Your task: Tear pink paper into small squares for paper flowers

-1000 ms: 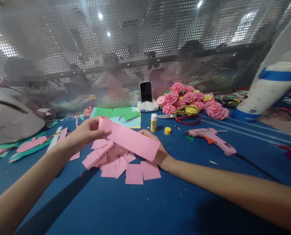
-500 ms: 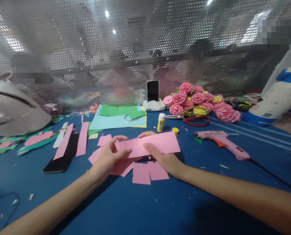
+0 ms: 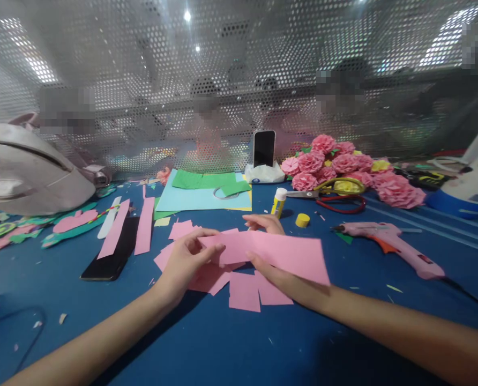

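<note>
The left hand [image 3: 183,262] pinches one end of a pink paper strip [image 3: 291,254] between thumb and fingers; the right hand [image 3: 289,284] grips it near the middle, the free end reaching over the wrist. The strip is held above a loose pile of pink paper pieces [image 3: 210,281] on the blue surface [image 3: 223,348]. Beyond stand an uncapped-looking glue stick [image 3: 278,203] and, just beside it, a yellow cap [image 3: 302,220]. A pink glue gun [image 3: 395,244] lies to the right, a flat black phone [image 3: 116,260] to the left, pink paper flowers [image 3: 323,163] farther back.
</note>
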`<state>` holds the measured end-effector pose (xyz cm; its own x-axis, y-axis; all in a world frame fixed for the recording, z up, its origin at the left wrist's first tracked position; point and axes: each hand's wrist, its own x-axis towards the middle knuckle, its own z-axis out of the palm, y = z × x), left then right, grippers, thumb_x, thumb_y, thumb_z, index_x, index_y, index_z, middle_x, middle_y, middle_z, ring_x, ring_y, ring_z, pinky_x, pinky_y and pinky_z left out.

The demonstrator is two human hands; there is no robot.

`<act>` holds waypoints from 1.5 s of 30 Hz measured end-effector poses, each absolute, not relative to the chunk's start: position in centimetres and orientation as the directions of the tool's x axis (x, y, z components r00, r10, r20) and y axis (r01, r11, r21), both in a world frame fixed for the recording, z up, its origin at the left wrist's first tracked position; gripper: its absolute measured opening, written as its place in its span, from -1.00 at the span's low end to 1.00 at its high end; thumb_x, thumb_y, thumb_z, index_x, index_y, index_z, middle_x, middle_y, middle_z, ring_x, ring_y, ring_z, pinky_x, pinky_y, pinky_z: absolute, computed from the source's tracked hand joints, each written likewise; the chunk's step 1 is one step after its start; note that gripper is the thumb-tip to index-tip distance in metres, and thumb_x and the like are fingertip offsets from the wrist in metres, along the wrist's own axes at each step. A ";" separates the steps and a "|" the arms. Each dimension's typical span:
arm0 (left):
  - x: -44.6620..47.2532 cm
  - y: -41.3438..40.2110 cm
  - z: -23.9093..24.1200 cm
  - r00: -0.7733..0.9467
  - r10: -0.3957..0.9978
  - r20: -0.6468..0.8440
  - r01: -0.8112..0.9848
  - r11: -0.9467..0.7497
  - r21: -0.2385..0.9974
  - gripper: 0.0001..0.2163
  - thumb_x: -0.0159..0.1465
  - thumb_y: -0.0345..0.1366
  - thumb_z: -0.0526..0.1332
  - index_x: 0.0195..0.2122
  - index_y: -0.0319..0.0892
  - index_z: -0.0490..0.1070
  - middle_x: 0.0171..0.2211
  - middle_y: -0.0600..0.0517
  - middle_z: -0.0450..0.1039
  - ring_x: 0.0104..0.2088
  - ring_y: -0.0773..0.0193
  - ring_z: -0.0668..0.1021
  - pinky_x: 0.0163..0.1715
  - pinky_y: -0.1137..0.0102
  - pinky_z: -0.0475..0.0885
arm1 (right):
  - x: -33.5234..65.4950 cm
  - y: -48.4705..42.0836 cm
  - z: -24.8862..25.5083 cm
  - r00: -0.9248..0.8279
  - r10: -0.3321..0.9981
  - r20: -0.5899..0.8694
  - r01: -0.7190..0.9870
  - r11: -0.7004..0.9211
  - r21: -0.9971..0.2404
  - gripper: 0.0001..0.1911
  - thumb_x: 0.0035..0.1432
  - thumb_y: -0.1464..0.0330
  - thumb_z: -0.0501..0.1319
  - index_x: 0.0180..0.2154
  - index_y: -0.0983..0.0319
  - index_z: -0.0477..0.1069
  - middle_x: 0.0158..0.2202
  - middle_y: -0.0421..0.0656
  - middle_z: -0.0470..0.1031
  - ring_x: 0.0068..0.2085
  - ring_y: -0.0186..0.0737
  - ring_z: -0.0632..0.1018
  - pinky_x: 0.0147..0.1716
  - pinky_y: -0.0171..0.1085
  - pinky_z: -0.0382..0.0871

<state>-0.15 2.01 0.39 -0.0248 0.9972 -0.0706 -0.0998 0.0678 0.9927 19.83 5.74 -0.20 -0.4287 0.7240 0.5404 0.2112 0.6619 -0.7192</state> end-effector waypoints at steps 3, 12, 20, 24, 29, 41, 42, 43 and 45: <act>0.1 1.8 0.7 0.029 0.997 -0.071 -0.115 0.074 0.991 -0.75 0.08 -0.22 0.37 -0.27 -0.24 0.48 -0.41 0.01 0.49 -0.44 0.30 0.54 -0.40 0.36 0.57 | 20.0 5.6 -0.1 -0.476 0.684 0.553 0.205 0.697 -0.687 -0.55 0.23 0.37 0.11 0.15 0.09 0.13 0.09 -0.09 0.26 0.09 -0.10 0.35 0.13 -0.04 0.24; -1.4 2.7 1.3 -0.039 0.999 0.016 -0.029 -0.017 0.999 -0.77 0.15 -0.21 0.33 -0.24 -0.24 0.50 -0.33 -0.04 0.55 -0.44 0.29 0.59 -0.46 0.46 0.53 | 19.8 5.9 -0.2 -0.471 0.722 0.507 0.329 0.676 -0.659 -0.41 0.27 0.32 0.06 0.28 0.04 -0.05 0.28 -0.11 0.09 0.29 -0.03 0.13 0.26 0.07 0.06; 0.6 0.7 1.7 0.210 0.976 -0.057 -0.079 0.075 0.994 -0.72 0.28 -0.19 0.22 -0.02 -0.14 0.47 -0.30 -0.03 0.57 -0.39 0.34 0.57 -0.44 0.54 0.44 | 19.8 5.2 -0.1 -0.726 0.529 0.440 0.388 0.843 -0.374 -0.06 0.07 0.51 0.12 0.35 0.12 -0.37 0.40 -0.13 -0.41 0.37 -0.01 -0.23 0.28 0.14 -0.11; 0.7 0.4 1.7 0.211 0.976 -0.058 -0.100 0.081 0.992 -0.69 0.31 -0.16 0.17 0.05 -0.09 0.44 -0.13 -0.06 0.55 -0.24 0.26 0.55 -0.36 0.51 0.39 | 19.7 5.4 0.0 -0.706 0.561 0.432 0.422 0.823 -0.380 0.02 0.03 0.38 0.24 0.35 0.11 -0.36 0.40 -0.10 -0.40 0.37 0.01 -0.24 0.27 0.15 -0.12; 0.5 0.4 1.9 0.181 0.982 -0.054 -0.114 0.075 0.991 -0.67 0.30 -0.13 0.17 0.07 -0.03 0.41 -0.05 -0.04 0.51 -0.20 0.23 0.52 -0.33 0.48 0.35 | 19.5 5.8 -0.3 -0.665 0.616 0.422 0.453 0.782 -0.427 0.07 -0.07 0.38 0.29 0.35 0.12 -0.28 0.40 -0.08 -0.40 0.37 0.03 -0.23 0.26 0.15 -0.11; 0.0 0.5 2.5 0.310 0.951 -0.023 -0.137 0.069 0.988 -0.39 0.21 0.22 0.03 0.10 -0.12 0.37 -0.21 -0.13 0.50 -0.32 0.15 0.53 -0.41 0.39 0.40 | 19.6 6.0 -0.5 -0.660 0.667 0.344 0.478 0.728 -0.492 0.04 -0.09 0.52 0.18 0.35 0.16 -0.31 0.40 -0.09 -0.44 0.37 -0.05 -0.27 0.28 0.10 -0.11; 0.0 0.6 2.4 0.329 0.944 0.005 -0.107 0.032 0.994 -0.42 0.18 0.15 0.15 0.11 -0.11 0.36 -0.19 -0.13 0.49 -0.31 0.15 0.52 -0.40 0.38 0.41 | 19.6 6.1 -0.6 -0.652 0.676 0.342 0.476 0.717 -0.510 0.03 -0.07 0.52 0.18 0.35 0.14 -0.31 0.39 -0.10 -0.43 0.37 -0.05 -0.25 0.28 0.11 -0.10; 0.1 0.7 2.3 0.337 0.941 0.029 -0.066 -0.007 0.998 -0.43 0.14 0.05 0.26 0.13 -0.10 0.34 -0.19 -0.11 0.48 -0.30 0.16 0.51 -0.39 0.39 0.41 | 19.7 6.2 -0.7 -0.644 0.685 0.341 0.471 0.706 -0.530 0.02 -0.04 0.52 0.18 0.35 0.11 -0.32 0.39 -0.10 -0.41 0.37 -0.05 -0.24 0.27 0.12 -0.10; 0.3 0.8 2.1 0.310 0.950 0.048 0.033 -0.061 0.998 -0.42 0.10 -0.19 0.35 0.16 -0.07 0.30 -0.25 -0.05 0.47 -0.38 0.25 0.47 -0.45 0.44 0.38 | 19.8 6.3 -0.8 -0.636 0.698 0.329 0.453 0.683 -0.573 0.01 0.01 0.50 0.19 0.35 0.06 -0.34 0.39 -0.11 -0.40 0.37 -0.03 -0.20 0.27 0.14 -0.08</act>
